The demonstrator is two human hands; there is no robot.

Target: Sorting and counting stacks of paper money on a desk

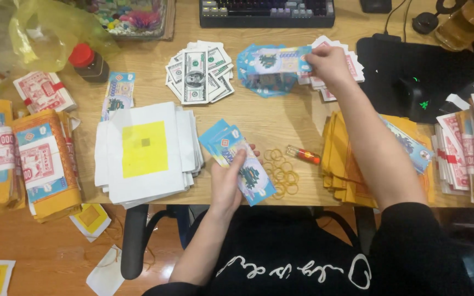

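The left hand [227, 183] is holding a fanned bundle of blue paper notes [237, 161] near the front edge of the counter [270, 123], its fingers closed around the bundle with the thumb lying across the top note. The right hand [327, 63] is reaching far across the counter and pinching one blue note [278, 59] by its right end, fingers narrow on the paper, just above a loose pile of blue notes [261, 79]. Whether that note is touching the pile below is hard to tell from this angle.

Just left of the pile, a spread heap of green-grey notes [199, 74] is lying flat. Behind the right hand, red-and-white notes [352, 66] are peeking out. A stack of white sheets with a yellow square [145, 151] is sitting to the left of the left hand, and a few rubber bands [282, 172] and a small orange lighter [303, 154] are lying between the two arms. Under the right forearm, a stack of yellow paper [341, 164] is resting on the counter. At the far left, banded bundles [42, 159] are piling up, and a red-capped bottle [88, 61] is standing near a yellow plastic bag [50, 33]. A keyboard [267, 12] is sitting along the back edge.
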